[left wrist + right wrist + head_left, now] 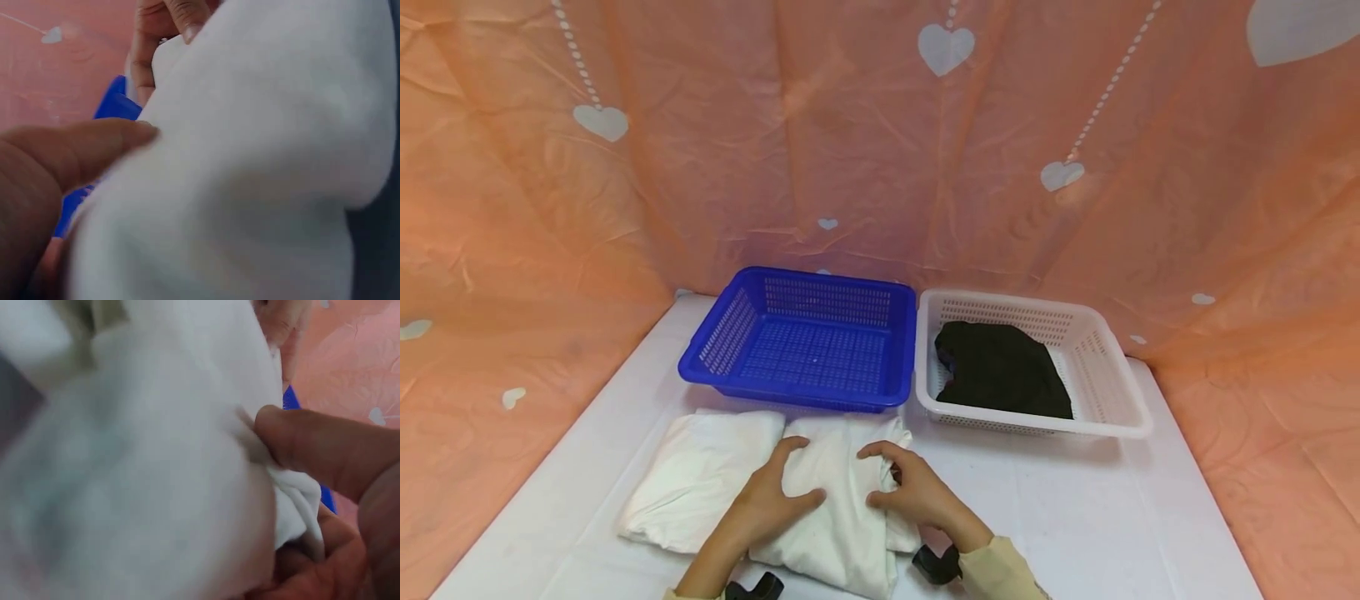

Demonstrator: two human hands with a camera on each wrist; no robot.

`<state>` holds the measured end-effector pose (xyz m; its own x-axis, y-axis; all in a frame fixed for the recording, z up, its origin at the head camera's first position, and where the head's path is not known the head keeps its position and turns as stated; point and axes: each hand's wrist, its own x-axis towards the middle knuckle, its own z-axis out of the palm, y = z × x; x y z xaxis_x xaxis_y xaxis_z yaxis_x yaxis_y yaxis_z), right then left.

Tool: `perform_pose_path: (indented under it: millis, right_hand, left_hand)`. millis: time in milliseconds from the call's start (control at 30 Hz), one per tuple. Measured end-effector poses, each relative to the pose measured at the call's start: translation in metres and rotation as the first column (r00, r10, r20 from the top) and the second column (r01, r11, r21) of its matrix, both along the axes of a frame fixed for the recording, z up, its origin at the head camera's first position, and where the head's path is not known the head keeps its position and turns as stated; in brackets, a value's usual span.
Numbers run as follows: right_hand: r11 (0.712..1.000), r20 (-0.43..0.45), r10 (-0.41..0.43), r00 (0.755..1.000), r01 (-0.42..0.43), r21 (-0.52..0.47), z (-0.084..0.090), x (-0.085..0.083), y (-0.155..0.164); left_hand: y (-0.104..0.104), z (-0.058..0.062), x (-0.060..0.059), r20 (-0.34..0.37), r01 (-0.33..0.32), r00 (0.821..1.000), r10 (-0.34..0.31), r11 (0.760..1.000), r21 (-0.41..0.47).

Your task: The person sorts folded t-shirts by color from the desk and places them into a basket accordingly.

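A folded white cloth (838,508) lies on the near part of the table, its exact kind not clear. My left hand (766,498) grips its left side, and in the left wrist view the thumb (106,144) presses on top. On the opposite side my right hand (923,493) holds the same cloth. The right wrist view has that thumb (331,447) on the upper face and curled fingers (325,569) under the edge. Another folded white cloth (703,475) lies flat just left, partly behind my left hand. Cloth hides most of the left fingers.
A blue plastic basket (820,396) stands behind the white cloths. Right beside it is a white basket (1105,429) with a dark folded cloth (1007,371) inside. An orange curtain (865,167) with hearts hangs around the white-covered table (1075,517).
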<state>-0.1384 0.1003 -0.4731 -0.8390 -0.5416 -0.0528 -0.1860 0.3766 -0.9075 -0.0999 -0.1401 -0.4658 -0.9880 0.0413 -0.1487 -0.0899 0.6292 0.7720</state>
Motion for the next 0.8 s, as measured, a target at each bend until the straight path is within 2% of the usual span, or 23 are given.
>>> perform_pose_path:
  millis: [367,633,800]
  right_hand:
    - [0.997,-0.101,-0.014,0.995,0.006,-0.072,0.028,0.012,0.006]
    - [0.996,-0.115,-0.021,0.993,0.011,-0.087,0.041,0.020,0.005]
    - [0.996,-0.145,-0.028,0.989,0.016,-0.086,0.047,0.025,0.005]
  left_hand:
    - [-0.002,0.026,0.005,-0.085,0.044,0.996,-0.041,0.998,0.039]
    - [-0.001,0.041,0.010,-0.179,0.069,0.981,-0.067,0.998,0.003]
    - [0.000,0.050,0.015,-0.214,0.072,0.974,-0.070,0.997,-0.002]
